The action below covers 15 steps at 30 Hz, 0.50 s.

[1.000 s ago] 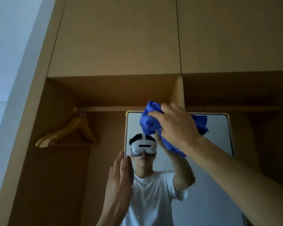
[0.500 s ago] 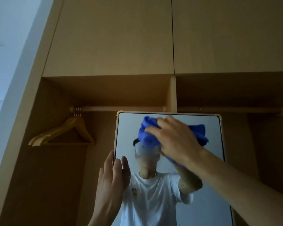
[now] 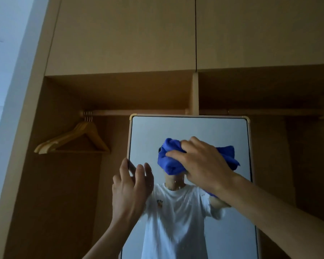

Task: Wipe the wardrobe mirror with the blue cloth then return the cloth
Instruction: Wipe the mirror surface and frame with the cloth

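Observation:
A tall mirror [image 3: 191, 128] with a thin pale frame stands in front of the open wooden wardrobe. My right hand [image 3: 202, 163] grips a bunched blue cloth [image 3: 169, 161] and presses it against the glass in the mirror's upper middle. My left hand [image 3: 131, 186] rests with straight fingers against the mirror's left edge, below the cloth. The glass reflects a person in a white T-shirt, with the cloth covering the upper part of the reflection.
A wooden rail [image 3: 138, 112] runs across the wardrobe just above the mirror, with several wooden hangers [image 3: 73, 140] at its left end. Closed upper cabinet doors [image 3: 123, 34] fill the top. A white wall [image 3: 6, 71] borders the left side.
My right hand has moved the cloth down from the mirror's top edge onto the glass. My left hand has stayed at the left edge. The view has tilted so more of the mirror shows.

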Each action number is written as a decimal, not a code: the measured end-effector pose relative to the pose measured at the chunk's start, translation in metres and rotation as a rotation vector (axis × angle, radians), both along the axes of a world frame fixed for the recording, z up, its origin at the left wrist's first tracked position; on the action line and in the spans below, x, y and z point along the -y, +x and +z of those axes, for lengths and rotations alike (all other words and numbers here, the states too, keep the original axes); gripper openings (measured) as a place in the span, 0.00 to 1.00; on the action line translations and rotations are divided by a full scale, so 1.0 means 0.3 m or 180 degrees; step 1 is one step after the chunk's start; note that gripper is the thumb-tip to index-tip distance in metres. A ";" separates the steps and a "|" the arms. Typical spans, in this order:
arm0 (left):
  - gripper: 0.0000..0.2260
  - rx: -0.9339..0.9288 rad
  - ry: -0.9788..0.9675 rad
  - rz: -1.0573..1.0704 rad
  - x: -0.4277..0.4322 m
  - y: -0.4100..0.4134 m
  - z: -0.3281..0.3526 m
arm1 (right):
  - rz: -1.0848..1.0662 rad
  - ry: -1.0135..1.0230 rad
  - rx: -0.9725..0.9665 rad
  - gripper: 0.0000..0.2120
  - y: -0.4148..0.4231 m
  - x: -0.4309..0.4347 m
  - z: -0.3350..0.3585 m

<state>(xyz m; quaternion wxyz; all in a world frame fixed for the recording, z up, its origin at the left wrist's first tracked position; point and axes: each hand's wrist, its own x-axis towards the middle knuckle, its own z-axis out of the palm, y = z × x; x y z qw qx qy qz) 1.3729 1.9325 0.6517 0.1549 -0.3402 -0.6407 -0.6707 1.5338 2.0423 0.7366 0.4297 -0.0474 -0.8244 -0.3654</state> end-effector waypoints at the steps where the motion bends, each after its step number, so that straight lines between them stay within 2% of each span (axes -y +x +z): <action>1: 0.34 0.0011 -0.0016 -0.0009 0.006 0.002 0.004 | -0.0028 0.0022 -0.0095 0.22 0.005 0.003 0.022; 7: 0.37 -0.0100 0.0086 -0.0139 0.021 0.003 0.076 | -0.0188 -0.0214 -0.0921 0.22 0.071 -0.060 0.213; 10: 0.40 -0.0108 0.0181 -0.0153 0.014 0.022 0.093 | -0.0143 -0.0216 -0.0798 0.22 0.065 -0.056 0.161; 15: 0.40 -0.0101 0.0058 0.0013 0.004 0.045 0.050 | -0.0069 0.0022 -0.0237 0.20 0.064 -0.053 -0.004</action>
